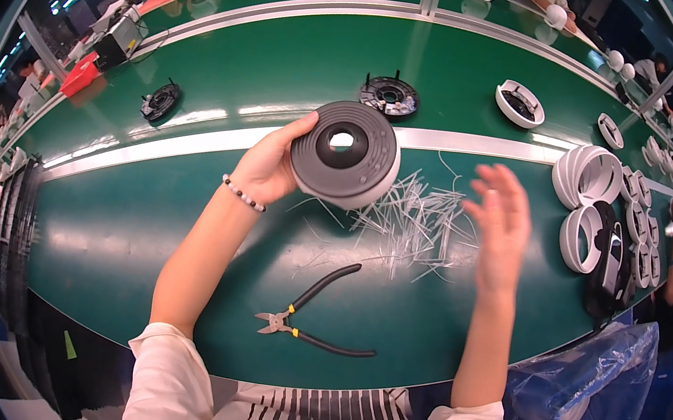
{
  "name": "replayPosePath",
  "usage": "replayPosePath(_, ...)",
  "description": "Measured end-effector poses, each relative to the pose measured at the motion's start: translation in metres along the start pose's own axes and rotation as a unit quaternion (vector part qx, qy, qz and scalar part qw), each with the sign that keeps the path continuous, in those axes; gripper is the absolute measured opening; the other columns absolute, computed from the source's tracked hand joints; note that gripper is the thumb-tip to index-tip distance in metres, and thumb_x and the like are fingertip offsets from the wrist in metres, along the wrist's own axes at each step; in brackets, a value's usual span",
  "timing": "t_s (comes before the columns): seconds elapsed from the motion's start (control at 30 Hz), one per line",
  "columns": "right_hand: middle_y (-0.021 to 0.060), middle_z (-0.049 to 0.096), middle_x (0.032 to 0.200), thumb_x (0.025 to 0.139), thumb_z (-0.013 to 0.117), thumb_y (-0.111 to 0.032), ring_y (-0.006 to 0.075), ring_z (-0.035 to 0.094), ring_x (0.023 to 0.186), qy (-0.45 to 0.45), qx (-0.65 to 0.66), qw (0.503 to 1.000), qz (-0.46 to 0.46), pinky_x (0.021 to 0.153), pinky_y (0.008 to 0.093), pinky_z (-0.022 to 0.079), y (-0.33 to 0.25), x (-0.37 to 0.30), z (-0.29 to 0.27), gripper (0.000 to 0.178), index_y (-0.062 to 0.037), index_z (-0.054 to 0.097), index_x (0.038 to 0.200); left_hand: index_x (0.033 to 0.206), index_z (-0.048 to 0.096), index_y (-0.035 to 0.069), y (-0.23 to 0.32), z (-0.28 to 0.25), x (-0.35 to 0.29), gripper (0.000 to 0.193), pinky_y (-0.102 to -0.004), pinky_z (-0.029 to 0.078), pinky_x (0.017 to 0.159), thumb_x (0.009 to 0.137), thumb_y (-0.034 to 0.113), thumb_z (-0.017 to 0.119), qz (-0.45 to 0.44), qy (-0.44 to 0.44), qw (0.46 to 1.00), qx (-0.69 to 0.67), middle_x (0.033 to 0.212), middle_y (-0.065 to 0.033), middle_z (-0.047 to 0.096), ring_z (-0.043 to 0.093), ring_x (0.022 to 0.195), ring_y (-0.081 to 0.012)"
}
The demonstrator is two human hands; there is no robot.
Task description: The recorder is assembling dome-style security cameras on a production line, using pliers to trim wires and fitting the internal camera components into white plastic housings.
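Note:
My left hand point(271, 160) grips a round dome camera housing point(349, 180) by its left side, lifted over the green bench. Its dark grey ribbed face with a black centre dome points up toward me, and a white shell shows below. My right hand point(500, 222) is raised to the right of it, apart from it, fingers spread and slightly blurred, holding nothing. Between the hands lies a loose pile of thin clear plastic strips point(418, 228). Nearer to me, diagonal cutters point(281, 321) with black handles lie with their jaws apart.
White rings point(578, 240) stack at the right beside a black device point(610, 273). Black round parts point(390, 96) and a white ring with a black inside point(520, 105) sit beyond a metal strip point(227, 142). A blue plastic-lined bin point(582, 400) stands lower right. Other people work around.

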State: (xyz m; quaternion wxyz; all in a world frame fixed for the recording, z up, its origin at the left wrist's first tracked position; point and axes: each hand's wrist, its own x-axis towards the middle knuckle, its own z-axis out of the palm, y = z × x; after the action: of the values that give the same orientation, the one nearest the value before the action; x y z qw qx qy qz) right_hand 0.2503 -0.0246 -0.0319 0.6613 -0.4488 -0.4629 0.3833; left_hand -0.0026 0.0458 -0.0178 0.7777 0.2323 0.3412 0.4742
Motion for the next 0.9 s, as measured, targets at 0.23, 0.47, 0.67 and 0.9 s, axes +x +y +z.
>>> replayPosePath(0.23,0.0128,0.052,0.107,0.073,0.062,-0.016,0.0248,0.049,0.098,0.304,-0.529,0.757,-0.234,0.084,0.0345,0.036,-0.019,0.031,-0.136,0.036,-0.0006,0.052,0.104,0.098,0.052,-0.002,0.027,0.002,0.061,0.028,-0.0299,0.048,0.069,0.080,0.019,0.056,0.190,0.069,0.950,0.237,0.091,-0.0096,0.060,0.059,0.080,-0.0173)
replayPosePath(0.47,0.0232,0.050,0.106,0.068,0.066,-0.029,0.0365,0.046,0.100,0.241,-0.631,0.733,-0.081,0.087,0.0398,0.035,0.020,0.038,-0.185,0.057,0.0067,0.046,0.108,0.105,0.047,0.008,0.041,-0.040,0.115,0.038,-0.0387,0.047,0.063,0.070,0.013,0.061,0.527,0.123,0.360,0.760,0.090,-0.0132,0.059,0.058,0.074,-0.0311)
replayPosePath(0.67,0.0207,0.059,0.089,0.069,0.064,-0.021,0.0337,0.056,0.085,0.239,-0.579,0.780,0.008,0.076,0.0370,0.042,0.016,0.032,-0.193,0.038,0.0031,0.056,0.098,0.103,0.047,0.006,0.015,-0.047,0.130,0.041,-0.0408,0.037,0.081,0.068,0.021,0.062,0.470,0.115,0.289,0.826,0.089,-0.0092,0.056,0.054,0.085,-0.0244)
replayPosePath(0.9,0.0165,0.061,0.073,0.072,0.059,-0.011,0.0271,0.061,0.068,0.294,-0.560,0.775,-0.026,0.065,0.0322,0.046,0.010,0.037,-0.197,0.017,0.0012,0.061,0.084,0.099,0.048,0.001,-0.020,0.041,0.174,0.035,-0.0403,0.036,0.085,0.069,0.018,0.058,0.558,0.076,0.392,0.728,0.102,-0.0153,0.049,0.045,0.097,-0.0304)
